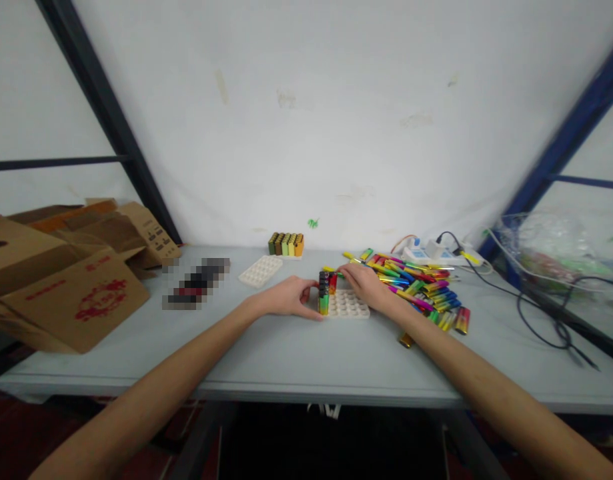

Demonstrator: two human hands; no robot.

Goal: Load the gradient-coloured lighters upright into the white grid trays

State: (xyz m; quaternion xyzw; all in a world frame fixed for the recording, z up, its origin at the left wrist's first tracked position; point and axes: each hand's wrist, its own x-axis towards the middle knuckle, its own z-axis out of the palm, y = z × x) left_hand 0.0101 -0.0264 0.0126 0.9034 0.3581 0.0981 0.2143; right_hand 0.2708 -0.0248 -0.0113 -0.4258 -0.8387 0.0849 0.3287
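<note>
A white tray [350, 305] with round hollows lies in front of me. Along its left side stands a row of cigarette lighters [324, 301] with black tops and green-yellow bodies. A red lighter [332, 284] is upright behind them. My left hand [292, 297] curves round the tray's left end, thumb at the near corner and fingers at the far one, bracing it. Over the tray's far edge, my right hand [362, 281] is closed, fingertips pinched on a lighter with a bit of green showing; most of it is hidden by the fingers.
Loose, colourful lighters [421, 287] lie heaped at right. Behind are a filled lighter tray [286, 245] and another white tray [261, 271]. Cardboard boxes [86, 293] stand left, near a pixelated dark item [196, 285]. A power strip [431, 253], black cable [561, 333] and plastic bag [551, 240] are right.
</note>
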